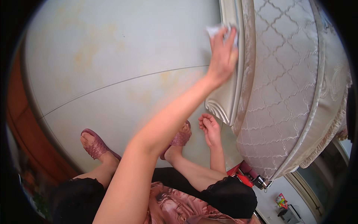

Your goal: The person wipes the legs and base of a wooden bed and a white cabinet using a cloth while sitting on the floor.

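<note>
My left hand [223, 58] reaches far out to the upper right, its fingers on a crumpled white cloth or tissue [214, 31]. The cloth lies against the cream moulded bed frame rail [230, 11]; motion blurs both hand and cloth. Just below the fluted corner [219, 107] of the frame, my right hand [210, 130] is palm up with loosely curled fingers. Nothing shows in it, and it appears apart from the frame. Its forearm passes behind my right knee.
A quilted, lattice-patterned bedspread [282, 56] covers the bed at right. Pale floor tiles [125, 50] spread ahead of my pink slippers [96, 144]. Reddish-brown wooden furniture [19, 98] lines the left edge. Red boxes [243, 173] and a grey bin-like object [291, 215] are at lower right.
</note>
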Tool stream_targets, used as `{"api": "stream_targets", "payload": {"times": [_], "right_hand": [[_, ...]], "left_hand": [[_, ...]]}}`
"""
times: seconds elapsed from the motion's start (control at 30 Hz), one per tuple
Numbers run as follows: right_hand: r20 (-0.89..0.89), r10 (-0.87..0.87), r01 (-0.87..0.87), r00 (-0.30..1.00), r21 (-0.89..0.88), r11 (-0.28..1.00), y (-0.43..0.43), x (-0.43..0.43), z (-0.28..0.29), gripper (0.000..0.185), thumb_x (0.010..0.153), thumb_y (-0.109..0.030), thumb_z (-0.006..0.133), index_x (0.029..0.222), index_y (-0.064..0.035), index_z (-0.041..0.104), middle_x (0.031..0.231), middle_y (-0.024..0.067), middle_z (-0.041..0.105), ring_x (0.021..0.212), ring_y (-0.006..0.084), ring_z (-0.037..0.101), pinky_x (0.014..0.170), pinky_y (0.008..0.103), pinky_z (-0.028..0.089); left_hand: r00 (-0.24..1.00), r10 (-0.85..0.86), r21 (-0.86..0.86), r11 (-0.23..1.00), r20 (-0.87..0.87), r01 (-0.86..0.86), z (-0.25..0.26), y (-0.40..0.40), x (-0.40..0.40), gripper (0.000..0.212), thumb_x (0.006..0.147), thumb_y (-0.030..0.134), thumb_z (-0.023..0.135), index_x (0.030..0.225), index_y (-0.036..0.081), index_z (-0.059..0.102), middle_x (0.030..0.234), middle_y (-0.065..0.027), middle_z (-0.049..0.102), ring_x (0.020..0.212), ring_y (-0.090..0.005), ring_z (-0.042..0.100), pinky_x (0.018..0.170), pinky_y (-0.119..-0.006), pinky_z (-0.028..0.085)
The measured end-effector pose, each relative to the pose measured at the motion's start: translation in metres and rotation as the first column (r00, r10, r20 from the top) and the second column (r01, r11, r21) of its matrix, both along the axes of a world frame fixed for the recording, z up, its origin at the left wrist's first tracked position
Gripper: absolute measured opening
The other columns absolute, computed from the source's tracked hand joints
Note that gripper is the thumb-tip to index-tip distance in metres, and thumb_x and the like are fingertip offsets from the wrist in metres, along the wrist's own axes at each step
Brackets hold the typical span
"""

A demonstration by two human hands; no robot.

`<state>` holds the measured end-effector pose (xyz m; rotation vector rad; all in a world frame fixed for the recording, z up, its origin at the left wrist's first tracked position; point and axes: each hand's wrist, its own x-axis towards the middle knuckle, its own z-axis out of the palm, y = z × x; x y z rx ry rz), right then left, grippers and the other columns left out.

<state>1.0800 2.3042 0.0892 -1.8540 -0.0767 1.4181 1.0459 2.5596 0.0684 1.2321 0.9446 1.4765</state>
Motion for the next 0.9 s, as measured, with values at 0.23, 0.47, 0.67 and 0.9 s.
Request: {"api": "stream_targets", "payload": {"times": [0.23,0.47,0.67,0.9], "right_hand": [[0.086,-0.224,0.217,0.971,0.081,0.973,0.037,-0.023,-0.002,0.023,0.094,-0.013,0.059,0.115,-0.0042,0.057,0.105,0.0034,0.063,0.091,0.0148,0.059,0.080,0.0295,0.049],[0.120,0.056,-0.055,0.991,-0.007,0.998,0.037,-0.030,0.000,0.019,0.093,-0.009,0.057,0.111,-0.0008,0.057,0.095,0.0054,0.064,0.080,0.0103,0.056,0.073,0.0236,0.046],[0.351,0.202,-0.220,0.914,0.013,0.975,0.056,-0.030,0.022,0.018,0.092,-0.004,0.056,0.109,0.0002,0.058,0.096,0.0054,0.064,0.084,0.0101,0.058,0.076,0.0238,0.047],[0.859,0.265,-0.466,0.438,-0.034,0.884,0.059,-0.026,0.012,0.038,0.083,-0.005,0.065,0.119,0.0020,0.054,0.105,0.0119,0.064,0.096,0.0240,0.060,0.084,0.0351,0.047]], "left_hand": [[0.857,-0.516,-0.077,0.854,-0.003,0.514,-0.002,-0.107,-0.038,0.065,0.084,-0.002,0.052,0.145,0.006,0.033,0.144,-0.0197,0.026,0.131,-0.0389,0.028,0.109,-0.042,0.026],[0.953,-0.302,-0.048,0.952,0.023,0.303,-0.008,-0.042,-0.041,0.060,0.077,-0.002,0.066,0.133,0.011,0.053,0.127,-0.0139,0.049,0.114,-0.0299,0.051,0.089,-0.036,0.048],[0.975,-0.183,-0.280,0.936,0.129,0.213,0.020,-0.008,-0.030,0.055,0.081,0.008,0.066,0.134,0.012,0.052,0.131,-0.0159,0.046,0.111,-0.0302,0.051,0.085,-0.033,0.049],[0.929,-0.365,-0.048,0.931,-0.059,0.362,0.029,-0.080,-0.033,0.064,0.080,-0.004,0.055,0.141,0.004,0.037,0.140,-0.0187,0.031,0.120,-0.0390,0.039,0.105,-0.044,0.033]]}}
